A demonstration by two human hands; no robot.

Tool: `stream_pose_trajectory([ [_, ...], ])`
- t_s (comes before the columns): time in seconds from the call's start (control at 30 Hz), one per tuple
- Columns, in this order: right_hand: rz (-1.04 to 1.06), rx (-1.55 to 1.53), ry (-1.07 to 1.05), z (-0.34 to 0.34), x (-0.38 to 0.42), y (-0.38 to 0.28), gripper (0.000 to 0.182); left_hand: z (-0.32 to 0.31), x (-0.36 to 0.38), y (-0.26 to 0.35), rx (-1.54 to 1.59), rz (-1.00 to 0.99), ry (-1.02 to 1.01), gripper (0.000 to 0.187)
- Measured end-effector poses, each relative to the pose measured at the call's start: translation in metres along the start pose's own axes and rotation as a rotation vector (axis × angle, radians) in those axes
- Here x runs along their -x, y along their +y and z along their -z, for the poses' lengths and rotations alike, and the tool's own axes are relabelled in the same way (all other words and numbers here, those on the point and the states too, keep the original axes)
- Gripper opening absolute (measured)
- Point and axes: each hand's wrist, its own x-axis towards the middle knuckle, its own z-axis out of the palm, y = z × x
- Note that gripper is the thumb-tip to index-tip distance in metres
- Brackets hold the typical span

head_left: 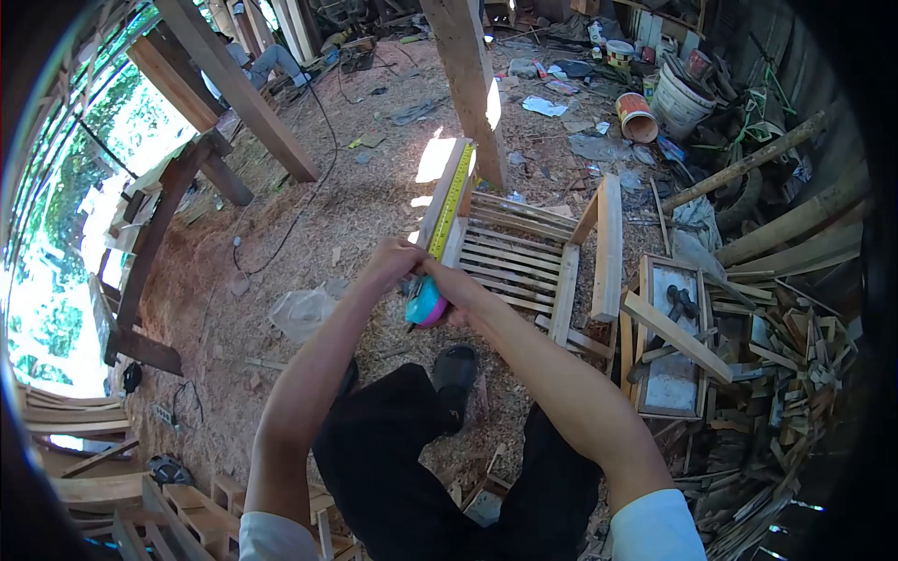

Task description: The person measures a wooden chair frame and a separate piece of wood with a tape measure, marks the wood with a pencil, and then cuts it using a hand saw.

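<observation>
A tape measure (426, 303) with a turquoise and pink case is in my right hand (453, 288). Its yellow blade (455, 200) runs out along the top of a wooden armrest (438, 208), reaching close to the far end. My left hand (402, 258) is closed at the near end of that armrest, its fingers pinched at the blade beside my right hand. Exactly how the fingertips meet the wood is hidden. The armrest belongs to a slatted wooden chair frame (513, 257), with a second armrest (607, 248) on its right side.
A wooden post (468, 84) rises behind the chair. To the right lie a framed panel (673, 285) with tools on it and a heap of scrap wood (795, 374). Buckets (681, 101) stand at the back right. A black cable (327, 140) crosses the shavings-covered floor. Another person (276, 64) is at the far left.
</observation>
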Motion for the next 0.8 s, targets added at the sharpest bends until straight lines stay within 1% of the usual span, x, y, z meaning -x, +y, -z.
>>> stream_pose_trajectory([
  [0.03,0.007,0.018,0.016,0.001,0.003,-0.001,0.031,-0.003,0.001,0.006,0.005,-0.003,-0.004,0.023],
  [0.07,0.005,0.020,0.020,0.003,0.004,-0.001,0.031,-0.005,0.003,0.010,-0.105,-0.044,0.041,0.022],
  [0.1,0.037,0.026,0.001,0.004,0.001,0.001,0.037,-0.007,0.006,0.015,-0.216,-0.083,0.090,0.021],
  [0.13,0.071,0.033,-0.021,0.005,-0.001,0.002,0.043,-0.009,0.006,0.019,-0.215,-0.082,0.094,0.021],
  [0.2,0.066,0.028,-0.045,0.004,-0.007,0.009,0.044,-0.011,0.008,0.024,-0.415,-0.178,0.218,0.022],
  [0.23,0.064,0.023,-0.064,0.004,-0.013,0.014,0.044,-0.011,-0.001,0.013,-0.416,-0.172,0.225,0.022],
  [0.27,0.062,0.027,-0.072,0.003,-0.019,0.020,0.044,-0.012,-0.011,-0.001,-0.655,-0.515,0.500,0.022],
  [0.3,0.067,0.073,0.003,0.001,-0.024,0.025,0.038,-0.011,-0.014,-0.005,-0.890,-0.863,0.775,0.023],
  [0.33,0.071,0.119,0.079,0.000,-0.028,0.031,0.032,-0.007,-0.019,-0.007,-0.894,-0.857,0.781,0.023],
  [0.37,0.070,0.121,0.073,-0.003,-0.033,0.039,0.032,-0.003,-0.026,-0.007,-0.668,-0.620,0.502,0.023],
  [0.4,0.136,0.101,0.150,-0.011,-0.031,0.044,0.033,-0.001,-0.029,-0.007,-0.435,-0.382,0.226,0.022],
  [0.43,0.204,0.079,0.228,-0.017,-0.034,0.051,0.035,-0.002,-0.027,-0.003,-0.437,-0.380,0.226,0.022],
  [0.47,0.201,0.075,0.227,-0.022,-0.038,0.060,0.035,-0.004,-0.023,0.000,-0.381,-0.292,0.207,0.024],
  [0.5,0.241,0.146,0.335,-0.027,-0.044,0.068,0.038,-0.004,-0.022,0.000,-0.326,-0.204,0.187,0.025],
  [0.53,0.281,0.217,0.444,-0.029,-0.051,0.073,0.042,-0.002,-0.023,0.000,-0.330,-0.201,0.183,0.025],
  [0.67,0.326,0.115,0.452,-0.042,-0.051,0.085,0.049,0.002,-0.021,-0.003,-0.275,-0.170,0.132,0.024],
  [0.73,0.422,0.149,0.480,-0.046,-0.050,0.089,0.056,0.004,-0.024,-0.005,-0.275,-0.159,0.127,0.022],
  [0.77,0.419,0.147,0.485,-0.046,-0.049,0.090,0.056,0.005,-0.025,-0.006,-0.293,-0.159,0.120,0.022],
  [0.8,0.359,0.172,0.516,-0.051,-0.036,0.083,0.060,0.006,-0.026,-0.008,-0.312,-0.159,0.114,0.023],
])
